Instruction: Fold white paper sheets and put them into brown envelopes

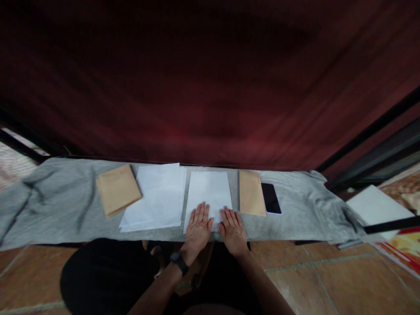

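Note:
A white sheet of paper [210, 188] lies before me on a grey cloth. Flat on its near left part rests my left hand [198, 225], fingers stretched out, with a dark watch on the wrist. My right hand [232, 227] lies open too, its fingers over the sheet's near right corner. To the left are loose white sheets [157, 197], overlapping one another. Right of my right hand is a brown envelope [251, 192], lying flat. Neither hand grips anything.
A stack of brown envelopes [120, 189] lies at the left, partly against the loose sheets. A phone [271, 198] with a dark screen sits at the right. The grey cloth [302, 205] covers a narrow surface. Behind it hangs a dark red curtain [203, 109].

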Available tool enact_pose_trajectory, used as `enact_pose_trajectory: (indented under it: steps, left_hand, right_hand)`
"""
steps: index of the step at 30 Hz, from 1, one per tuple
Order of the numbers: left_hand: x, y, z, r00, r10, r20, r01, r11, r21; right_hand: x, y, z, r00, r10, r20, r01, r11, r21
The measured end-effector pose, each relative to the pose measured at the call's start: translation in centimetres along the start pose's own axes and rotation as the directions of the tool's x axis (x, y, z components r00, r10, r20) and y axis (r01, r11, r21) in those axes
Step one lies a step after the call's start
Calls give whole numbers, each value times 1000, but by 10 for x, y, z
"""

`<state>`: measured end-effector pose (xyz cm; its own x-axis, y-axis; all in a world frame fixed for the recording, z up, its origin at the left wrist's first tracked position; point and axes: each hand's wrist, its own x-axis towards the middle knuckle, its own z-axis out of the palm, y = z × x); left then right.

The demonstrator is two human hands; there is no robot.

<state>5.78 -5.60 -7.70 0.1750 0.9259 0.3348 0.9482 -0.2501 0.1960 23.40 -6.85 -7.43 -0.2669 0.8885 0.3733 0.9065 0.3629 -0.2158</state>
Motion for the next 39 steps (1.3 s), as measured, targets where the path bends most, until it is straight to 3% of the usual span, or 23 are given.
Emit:
enact_pose_trajectory:
  steps: [5,9,14,18,22,31,35,39]
  left_hand:
    - [-4,-17,-4,996,-72,-60,73,997,8]
    - [0,-13,-2,990,-118,-74,119,993,1]
    - [28,-2,7,999,-25,-37,24,999,-38]
    - [49,-5,12,999,-34,14,34,999,-15]
    - [53,-8,11,996,-47,79,45,999,28]
    - [69,-10,-3,989,-41,141,31,997,72]
    - [75,-13,3,985,-63,159,52,996,77]
    - [74,-16,9,986,-107,129,100,993,58]
  right_hand:
    - [1,0,-1,1000,5,-3,-5,1000,8]
    - [1,-1,-1,1000,-1,-3,1,1000,9]
    - [1,-1,-1,1000,15,7,-15,1000,11]
    - [6,2,-1,999,31,16,-32,999,45]
    - [23,1,3,998,60,-1,-60,996,71]
    - [90,-22,23,997,-22,76,13,993,118]
    - [99,-20,33,994,8,110,-17,997,77]
    - [94,-10,40,997,41,61,-43,999,25]
